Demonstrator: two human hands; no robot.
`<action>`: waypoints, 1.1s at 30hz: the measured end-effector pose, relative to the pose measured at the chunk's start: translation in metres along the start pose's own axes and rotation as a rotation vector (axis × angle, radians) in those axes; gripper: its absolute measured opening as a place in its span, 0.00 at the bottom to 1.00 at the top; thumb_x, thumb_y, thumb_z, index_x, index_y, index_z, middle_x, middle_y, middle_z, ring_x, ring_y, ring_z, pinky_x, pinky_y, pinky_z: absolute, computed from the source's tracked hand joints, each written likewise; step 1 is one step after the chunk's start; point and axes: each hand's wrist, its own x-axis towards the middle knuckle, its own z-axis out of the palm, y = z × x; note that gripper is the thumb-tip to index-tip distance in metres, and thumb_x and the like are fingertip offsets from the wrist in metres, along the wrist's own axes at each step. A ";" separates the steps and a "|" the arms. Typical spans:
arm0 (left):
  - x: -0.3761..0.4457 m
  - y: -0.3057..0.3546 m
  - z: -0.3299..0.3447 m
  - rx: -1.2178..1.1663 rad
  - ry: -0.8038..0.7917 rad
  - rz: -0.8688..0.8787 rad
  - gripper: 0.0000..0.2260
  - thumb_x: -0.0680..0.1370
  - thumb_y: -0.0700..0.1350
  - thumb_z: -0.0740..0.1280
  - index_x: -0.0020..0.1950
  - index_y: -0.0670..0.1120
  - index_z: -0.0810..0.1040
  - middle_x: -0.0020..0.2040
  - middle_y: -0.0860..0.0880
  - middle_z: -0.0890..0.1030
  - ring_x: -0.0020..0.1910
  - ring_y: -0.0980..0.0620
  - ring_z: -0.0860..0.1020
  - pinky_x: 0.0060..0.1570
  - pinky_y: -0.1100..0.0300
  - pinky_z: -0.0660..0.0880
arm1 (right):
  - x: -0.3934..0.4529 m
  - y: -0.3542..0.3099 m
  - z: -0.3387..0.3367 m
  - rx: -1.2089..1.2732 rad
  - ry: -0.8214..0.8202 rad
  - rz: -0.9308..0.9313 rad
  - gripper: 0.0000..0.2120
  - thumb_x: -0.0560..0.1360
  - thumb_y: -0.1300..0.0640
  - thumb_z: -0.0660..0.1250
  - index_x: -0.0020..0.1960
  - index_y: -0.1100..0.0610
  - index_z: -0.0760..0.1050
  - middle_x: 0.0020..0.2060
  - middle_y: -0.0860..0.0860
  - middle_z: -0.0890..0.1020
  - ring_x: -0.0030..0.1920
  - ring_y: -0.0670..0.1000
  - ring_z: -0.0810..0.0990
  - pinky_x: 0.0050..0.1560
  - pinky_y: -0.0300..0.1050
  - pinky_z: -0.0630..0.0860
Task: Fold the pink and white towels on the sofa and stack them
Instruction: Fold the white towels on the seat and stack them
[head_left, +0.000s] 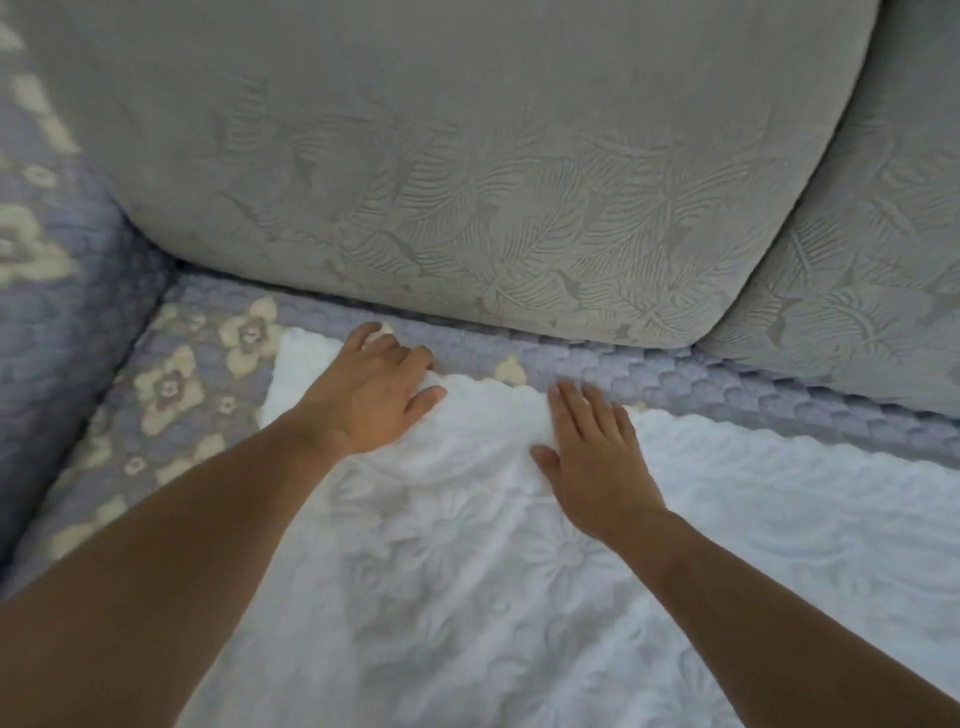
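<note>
Both hands (483, 426) press the white towel (467, 571), its near edge cut off.

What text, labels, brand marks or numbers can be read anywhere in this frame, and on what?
None: no words, labels, brand marks or numbers show in this view.
The white towel carries only an embossed flower pattern.
The sofa seat cover has cream flower motifs, no lettering.
The grey back cushion shows a leaf relief only.
Neither hand covers any visible tag.
</note>
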 end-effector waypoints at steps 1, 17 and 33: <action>0.000 -0.010 0.002 0.047 -0.004 0.005 0.16 0.81 0.56 0.60 0.56 0.46 0.78 0.42 0.46 0.83 0.48 0.42 0.79 0.67 0.45 0.65 | 0.002 -0.001 0.002 -0.004 0.007 0.027 0.33 0.83 0.40 0.47 0.81 0.57 0.47 0.81 0.54 0.50 0.81 0.57 0.48 0.79 0.59 0.50; -0.132 0.049 0.033 -0.150 -0.030 -0.495 0.28 0.83 0.63 0.49 0.82 0.55 0.55 0.82 0.42 0.52 0.81 0.38 0.49 0.76 0.36 0.51 | 0.016 -0.092 0.005 -0.045 0.039 -0.019 0.33 0.83 0.35 0.42 0.82 0.52 0.46 0.81 0.54 0.46 0.80 0.60 0.42 0.78 0.64 0.48; -0.296 0.063 0.023 -0.537 -0.093 -1.141 0.27 0.78 0.62 0.58 0.73 0.49 0.66 0.62 0.45 0.73 0.58 0.42 0.74 0.54 0.46 0.73 | 0.049 -0.264 -0.054 0.415 -0.101 0.000 0.23 0.80 0.48 0.63 0.68 0.62 0.68 0.61 0.58 0.71 0.57 0.59 0.75 0.49 0.44 0.68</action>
